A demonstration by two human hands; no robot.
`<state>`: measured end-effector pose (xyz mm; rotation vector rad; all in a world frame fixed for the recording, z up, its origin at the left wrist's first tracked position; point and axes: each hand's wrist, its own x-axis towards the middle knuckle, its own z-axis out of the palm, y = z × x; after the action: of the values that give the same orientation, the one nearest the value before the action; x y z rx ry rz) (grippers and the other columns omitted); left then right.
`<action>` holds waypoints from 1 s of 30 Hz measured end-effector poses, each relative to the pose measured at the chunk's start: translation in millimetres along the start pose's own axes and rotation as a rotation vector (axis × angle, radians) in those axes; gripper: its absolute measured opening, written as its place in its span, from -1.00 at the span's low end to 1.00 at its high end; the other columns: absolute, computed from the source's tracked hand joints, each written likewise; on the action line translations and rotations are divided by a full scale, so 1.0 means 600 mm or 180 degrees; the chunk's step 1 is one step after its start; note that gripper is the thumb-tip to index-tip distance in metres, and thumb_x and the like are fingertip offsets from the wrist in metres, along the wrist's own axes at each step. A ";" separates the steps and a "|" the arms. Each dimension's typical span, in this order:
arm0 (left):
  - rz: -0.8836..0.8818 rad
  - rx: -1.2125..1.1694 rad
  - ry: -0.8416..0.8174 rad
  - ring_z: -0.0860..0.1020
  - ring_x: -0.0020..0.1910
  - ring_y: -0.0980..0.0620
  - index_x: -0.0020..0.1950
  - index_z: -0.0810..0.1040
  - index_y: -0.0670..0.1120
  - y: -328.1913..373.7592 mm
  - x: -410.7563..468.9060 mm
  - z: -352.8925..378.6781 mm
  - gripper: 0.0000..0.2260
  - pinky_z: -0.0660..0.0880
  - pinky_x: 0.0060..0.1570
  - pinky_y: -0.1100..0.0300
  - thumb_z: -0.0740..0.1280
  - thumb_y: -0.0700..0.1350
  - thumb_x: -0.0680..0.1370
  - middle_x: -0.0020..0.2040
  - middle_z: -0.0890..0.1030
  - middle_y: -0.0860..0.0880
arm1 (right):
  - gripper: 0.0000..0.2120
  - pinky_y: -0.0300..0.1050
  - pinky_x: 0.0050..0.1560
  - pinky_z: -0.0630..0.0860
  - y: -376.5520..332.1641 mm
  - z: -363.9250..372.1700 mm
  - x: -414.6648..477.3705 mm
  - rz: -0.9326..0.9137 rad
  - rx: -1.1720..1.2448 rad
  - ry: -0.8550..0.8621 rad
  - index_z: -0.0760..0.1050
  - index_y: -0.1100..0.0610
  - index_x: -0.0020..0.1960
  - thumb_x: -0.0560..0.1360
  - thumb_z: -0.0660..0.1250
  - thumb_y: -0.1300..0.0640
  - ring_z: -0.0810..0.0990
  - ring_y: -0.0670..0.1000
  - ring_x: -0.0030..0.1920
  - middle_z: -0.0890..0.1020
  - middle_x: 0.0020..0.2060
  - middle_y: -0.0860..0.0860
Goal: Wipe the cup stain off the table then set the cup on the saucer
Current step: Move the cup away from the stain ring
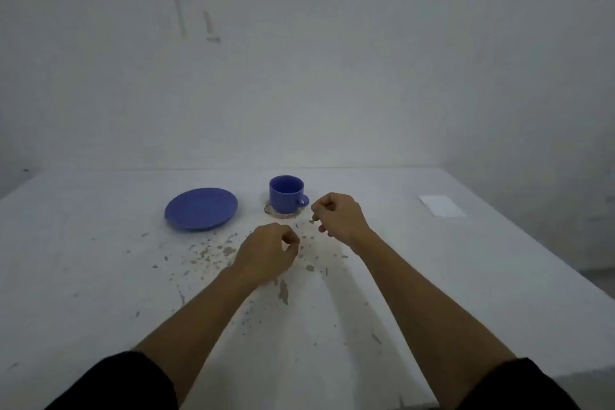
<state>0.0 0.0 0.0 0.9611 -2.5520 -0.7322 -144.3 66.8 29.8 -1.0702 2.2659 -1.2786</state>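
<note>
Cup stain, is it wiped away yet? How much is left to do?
Nothing is done yet: the stain ring shows under the blue cup. The left hand and right hand hold nothing. Still to do: wiping, perhaps with the white paper, then cup onto the blue saucer.

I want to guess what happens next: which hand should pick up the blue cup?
Probably the right hand. It hovers just beside the blue cup, whose handle points toward it. The left hand is farther back, nearer the person.

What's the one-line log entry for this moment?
cup upright on stain | saucer bare, left of cup | white sheet untouched, far right | left hand, right hand curled, empty
</note>
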 end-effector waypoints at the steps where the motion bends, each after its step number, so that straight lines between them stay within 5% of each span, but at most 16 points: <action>1: -0.0066 0.0128 -0.0067 0.51 -0.02 0.11 0.15 0.58 0.03 -0.005 0.002 0.006 -0.80 0.42 0.02 0.29 0.30 -0.01 0.55 0.12 0.60 0.04 | -0.87 -0.23 -0.24 0.56 0.002 0.011 0.010 -0.0002 -0.0064 0.0018 0.55 0.15 0.00 0.55 0.27 0.13 0.64 0.04 -0.18 0.67 -0.11 0.07; 6: 0.0040 0.0310 0.0335 0.49 0.04 0.07 0.16 0.58 -0.01 -0.038 0.012 0.047 -0.76 0.45 0.12 0.22 0.28 0.02 0.55 0.13 0.58 0.00 | -0.79 -0.27 -0.24 0.45 0.020 0.057 0.066 0.0165 -0.0243 0.0295 0.41 0.06 0.03 0.52 0.32 -0.05 0.52 -0.09 -0.26 0.53 -0.21 -0.07; 10: 0.0313 0.0352 0.0766 0.46 0.04 0.06 0.17 0.56 0.00 -0.054 0.006 0.067 -0.77 0.35 0.05 0.29 0.24 0.01 0.57 0.13 0.58 0.01 | -0.68 -0.18 -0.09 0.46 0.027 0.078 0.093 0.0229 -0.0220 0.0311 0.41 0.11 0.18 0.53 0.30 -0.07 0.53 -0.03 -0.12 0.53 -0.11 -0.04; 22: 0.0441 0.0281 0.0942 0.46 0.00 0.08 0.10 0.59 0.02 -0.062 0.006 0.072 -0.81 0.39 0.03 0.26 0.26 -0.01 0.55 0.08 0.59 0.03 | -0.82 0.07 0.06 0.60 0.037 0.110 0.120 0.0189 0.0358 0.0350 0.43 0.11 -0.06 0.60 0.17 0.02 0.64 0.16 -0.05 0.65 -0.05 0.13; 30: 0.0507 0.0251 0.0936 0.42 -0.03 0.12 0.11 0.59 0.01 -0.064 0.006 0.072 -0.82 0.32 -0.02 0.30 0.27 -0.04 0.55 0.08 0.59 0.03 | -0.79 -0.13 -0.16 0.60 0.059 0.051 0.145 0.0221 0.0594 0.0653 0.47 0.16 0.04 0.62 0.16 0.04 0.58 -0.03 -0.26 0.65 -0.14 0.09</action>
<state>-2.1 -12.2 -56.6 0.8096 -2.3776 -0.4141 -200.1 -4.7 -9.7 -0.8216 2.2489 -1.5983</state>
